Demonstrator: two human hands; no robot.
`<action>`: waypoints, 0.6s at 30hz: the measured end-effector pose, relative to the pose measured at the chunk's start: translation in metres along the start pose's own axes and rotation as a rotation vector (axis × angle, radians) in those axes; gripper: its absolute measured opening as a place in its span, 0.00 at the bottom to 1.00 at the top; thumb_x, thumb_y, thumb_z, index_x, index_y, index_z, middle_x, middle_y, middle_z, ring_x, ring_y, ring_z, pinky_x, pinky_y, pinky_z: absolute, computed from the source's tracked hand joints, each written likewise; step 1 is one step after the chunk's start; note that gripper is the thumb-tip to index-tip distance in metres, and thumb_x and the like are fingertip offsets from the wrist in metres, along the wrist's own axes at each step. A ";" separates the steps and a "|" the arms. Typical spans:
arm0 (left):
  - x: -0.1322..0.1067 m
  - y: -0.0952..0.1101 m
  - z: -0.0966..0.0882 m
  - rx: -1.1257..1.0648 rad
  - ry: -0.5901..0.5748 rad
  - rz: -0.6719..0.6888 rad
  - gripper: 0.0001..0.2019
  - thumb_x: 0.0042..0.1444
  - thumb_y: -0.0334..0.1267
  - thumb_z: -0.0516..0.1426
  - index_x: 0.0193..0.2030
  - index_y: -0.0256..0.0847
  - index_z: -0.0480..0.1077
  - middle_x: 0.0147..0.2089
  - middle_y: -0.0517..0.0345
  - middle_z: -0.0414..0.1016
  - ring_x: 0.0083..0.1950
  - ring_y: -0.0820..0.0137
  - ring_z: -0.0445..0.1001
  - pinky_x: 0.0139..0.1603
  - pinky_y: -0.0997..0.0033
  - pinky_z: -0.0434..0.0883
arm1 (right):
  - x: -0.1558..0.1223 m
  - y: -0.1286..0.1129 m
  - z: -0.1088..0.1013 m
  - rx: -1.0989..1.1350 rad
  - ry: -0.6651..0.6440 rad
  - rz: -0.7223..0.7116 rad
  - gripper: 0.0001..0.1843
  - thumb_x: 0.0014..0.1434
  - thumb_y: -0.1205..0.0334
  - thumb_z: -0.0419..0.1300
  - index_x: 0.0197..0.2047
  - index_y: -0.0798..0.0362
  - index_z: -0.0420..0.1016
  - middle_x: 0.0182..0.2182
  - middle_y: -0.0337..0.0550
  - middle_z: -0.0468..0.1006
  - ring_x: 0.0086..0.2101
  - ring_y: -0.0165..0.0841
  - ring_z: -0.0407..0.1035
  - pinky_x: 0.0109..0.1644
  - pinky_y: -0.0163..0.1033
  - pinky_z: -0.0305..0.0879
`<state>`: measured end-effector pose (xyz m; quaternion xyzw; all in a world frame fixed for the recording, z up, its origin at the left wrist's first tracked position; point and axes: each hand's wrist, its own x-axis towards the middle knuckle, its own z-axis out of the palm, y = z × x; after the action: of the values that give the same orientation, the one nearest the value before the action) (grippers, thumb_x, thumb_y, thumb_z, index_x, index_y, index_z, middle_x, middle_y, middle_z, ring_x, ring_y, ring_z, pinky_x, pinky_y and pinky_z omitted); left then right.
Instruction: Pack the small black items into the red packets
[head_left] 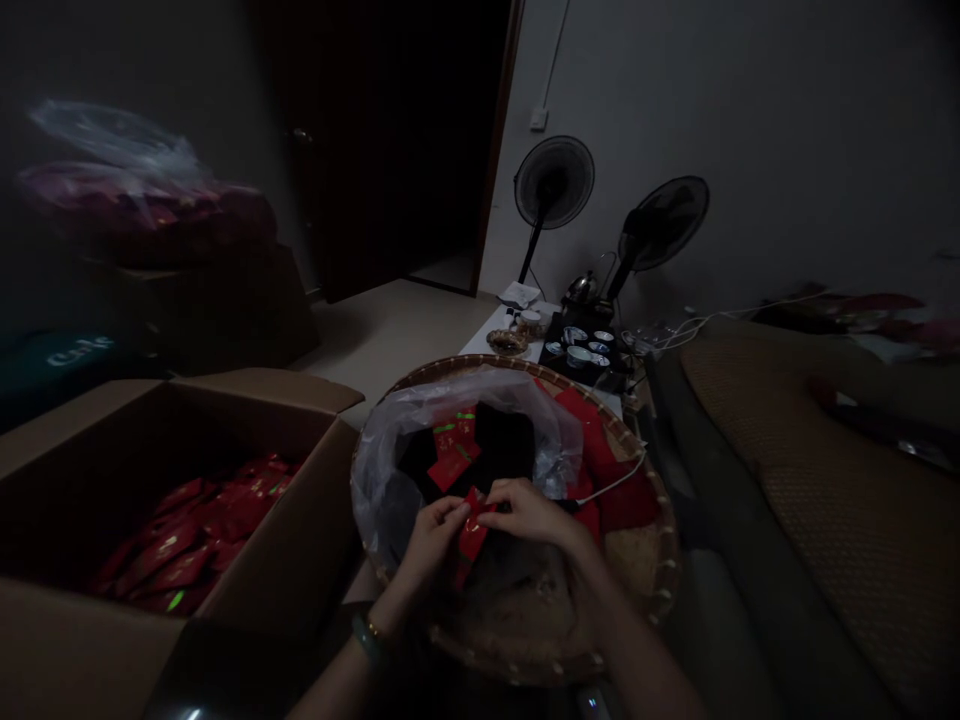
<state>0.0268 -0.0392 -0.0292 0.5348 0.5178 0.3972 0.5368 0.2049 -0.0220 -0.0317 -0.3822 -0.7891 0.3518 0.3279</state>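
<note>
Both hands meet over a round woven bamboo tray [660, 585]. My left hand [437, 535] pinches the left side of a small red packet with gold print [472, 540]. On its upper right side, the fingers of my right hand [525, 512] are closed on the same packet. Just beyond the hands, more red packets [454, 450] with green marks lie on something black inside a clear plastic bag [375, 450]. Red cloth-like material [592, 425] is at the tray's right side. A white cord [619, 475] runs from near my right hand to the rim.
An open cardboard box [277, 590] on the left holds many red packets [180, 550]. Behind the tray stand a low table with cups [577, 356], a kettle [581, 288] and two fans [553, 182]. A seat with a woven mat [757, 430] is on the right. The room is dim.
</note>
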 end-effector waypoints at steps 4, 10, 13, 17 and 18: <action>-0.001 -0.004 0.000 -0.030 0.009 -0.032 0.17 0.41 0.49 0.61 0.30 0.34 0.70 0.23 0.63 0.68 0.24 0.77 0.63 0.26 0.78 0.59 | 0.000 -0.002 0.002 -0.015 -0.053 -0.001 0.13 0.57 0.63 0.54 0.25 0.55 0.74 0.25 0.36 0.68 0.26 0.25 0.63 0.28 0.29 0.53; -0.001 -0.005 -0.004 0.076 0.119 0.131 0.14 0.43 0.46 0.60 0.28 0.36 0.70 0.24 0.61 0.69 0.27 0.74 0.65 0.28 0.78 0.61 | -0.003 -0.008 0.001 -0.035 -0.026 -0.032 0.09 0.54 0.56 0.59 0.31 0.53 0.76 0.27 0.38 0.69 0.28 0.27 0.64 0.30 0.30 0.55; -0.001 -0.004 -0.004 0.109 0.158 0.183 0.13 0.44 0.46 0.60 0.28 0.36 0.71 0.27 0.59 0.72 0.30 0.71 0.68 0.31 0.76 0.63 | -0.005 -0.010 0.000 -0.030 0.008 -0.016 0.11 0.53 0.54 0.60 0.34 0.52 0.77 0.27 0.38 0.69 0.29 0.28 0.65 0.30 0.31 0.55; -0.002 -0.004 -0.001 0.041 0.198 0.166 0.15 0.43 0.48 0.60 0.28 0.35 0.70 0.24 0.61 0.69 0.27 0.73 0.66 0.28 0.78 0.63 | -0.002 -0.008 0.007 0.006 0.196 0.029 0.07 0.50 0.59 0.62 0.30 0.53 0.76 0.27 0.40 0.71 0.29 0.29 0.65 0.31 0.32 0.58; -0.002 -0.005 -0.001 0.011 0.196 0.155 0.15 0.43 0.48 0.60 0.28 0.35 0.69 0.23 0.62 0.68 0.25 0.75 0.65 0.27 0.78 0.62 | -0.001 -0.006 0.011 0.053 0.266 0.056 0.07 0.49 0.60 0.62 0.32 0.53 0.75 0.29 0.40 0.72 0.30 0.29 0.66 0.32 0.32 0.59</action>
<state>0.0252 -0.0418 -0.0341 0.5348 0.5268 0.4851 0.4485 0.1946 -0.0293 -0.0330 -0.4384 -0.7182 0.3275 0.4297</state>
